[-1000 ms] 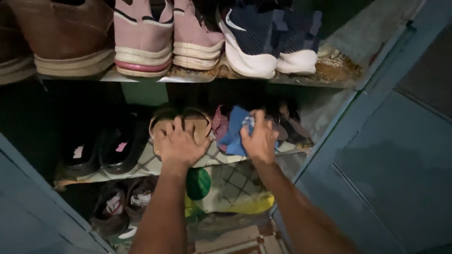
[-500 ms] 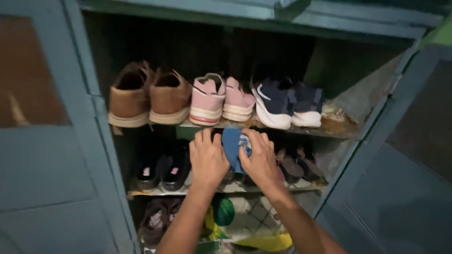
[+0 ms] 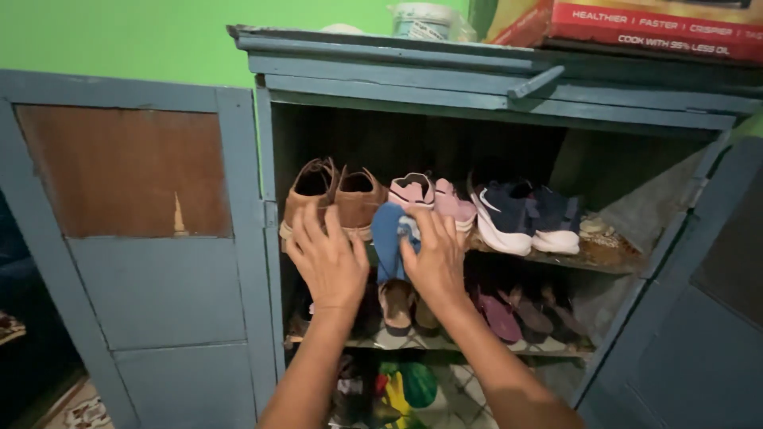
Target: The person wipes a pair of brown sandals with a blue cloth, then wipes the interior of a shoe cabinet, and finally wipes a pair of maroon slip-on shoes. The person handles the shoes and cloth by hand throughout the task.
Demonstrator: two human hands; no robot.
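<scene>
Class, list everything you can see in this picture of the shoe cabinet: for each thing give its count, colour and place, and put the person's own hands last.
cabinet: one, blue, both doors open, against a green wall
brown shoes: one pair, upper shelf, left
pink shoes: one pair, upper shelf, middle
navy shoes: one pair, navy with white soles, upper shelf, right
blue cloth: one, in front of the upper shelf, in the right hand
sandals: several, dark and maroon, middle shelf
green and yellow item: one, bottom shelf, kind unclear
red box: one, on top of the cabinet, right
left hand: open, fingers spread, beside the cloth
right hand: gripping the blue cloth
</scene>
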